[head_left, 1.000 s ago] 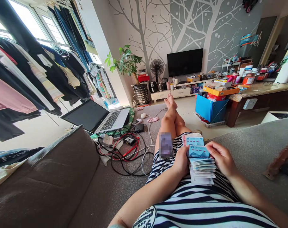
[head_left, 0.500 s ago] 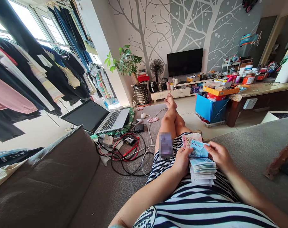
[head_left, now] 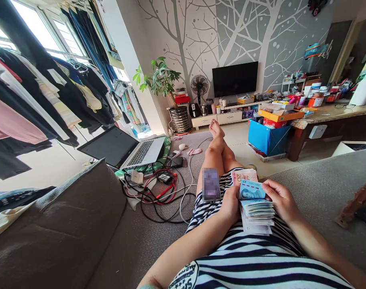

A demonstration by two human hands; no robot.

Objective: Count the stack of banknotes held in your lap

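Observation:
My left hand (head_left: 230, 204) is closed around the left side of a folded stack of banknotes (head_left: 257, 212), held over my lap. At the top of the stack a blue 10 banknote (head_left: 252, 190) lies face up. The thumb and fingers of my right hand (head_left: 279, 199) pinch its right edge. Just beyond it a pinkish 20 banknote (head_left: 245, 176) shows, partly covered by the blue one. A phone (head_left: 211, 185) with a blurred-out screen rests on my thigh, left of my left hand.
To the left, an open laptop (head_left: 143, 152) stands on the sofa (head_left: 167, 245) beside tangled cables (head_left: 161, 192). A sofa cushion (head_left: 65, 224) rises at the lower left. A blue box (head_left: 268, 138) stands on the floor near a cluttered table (head_left: 327, 114).
The blue 10 banknote has turned from tilted to nearly level and lies flatter above the stack. My right hand has shifted slightly right, and my left fingers have drawn back from the note's face.

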